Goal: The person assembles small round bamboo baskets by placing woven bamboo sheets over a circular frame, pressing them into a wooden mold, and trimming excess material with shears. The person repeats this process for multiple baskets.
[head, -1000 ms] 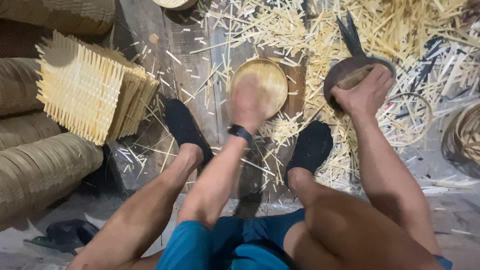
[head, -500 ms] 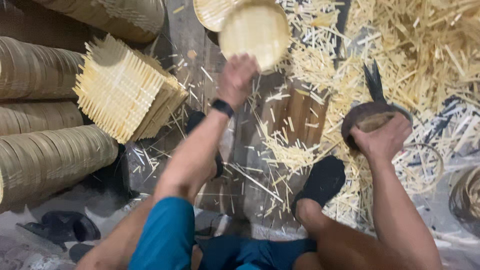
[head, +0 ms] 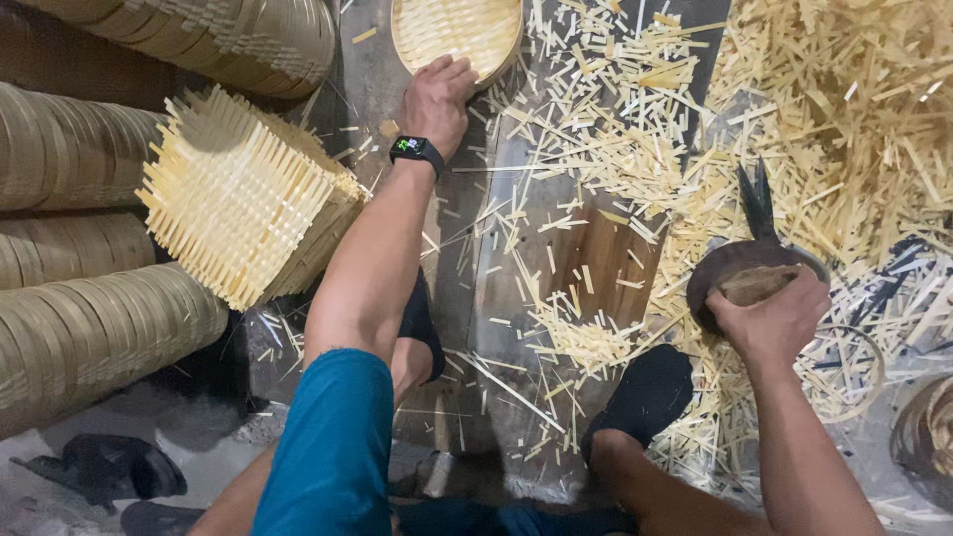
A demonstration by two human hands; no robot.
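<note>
My left hand (head: 437,94), with a black watch on the wrist, reaches far forward and rests its fingers on the near rim of a round woven bamboo tray (head: 457,30) lying on the floor. My right hand (head: 774,318) is closed around the wooden handle of a dark cutting tool (head: 749,258) whose blade points away from me, over the bamboo trimmings. A wooden chopping block (head: 606,258) lies between my hands. My black-socked feet (head: 645,392) rest near it.
A stack of square woven bamboo mats (head: 243,199) stands at the left. Rolls of stacked bamboo hoops (head: 89,318) fill the left edge. Bamboo strip offcuts (head: 844,109) cover the floor at right. A loose hoop (head: 854,382) lies by my right wrist.
My left hand carried the round woven tray from the chopping block forward and to the left, setting it on the floor. My right hand stayed on the cutting tool.
</note>
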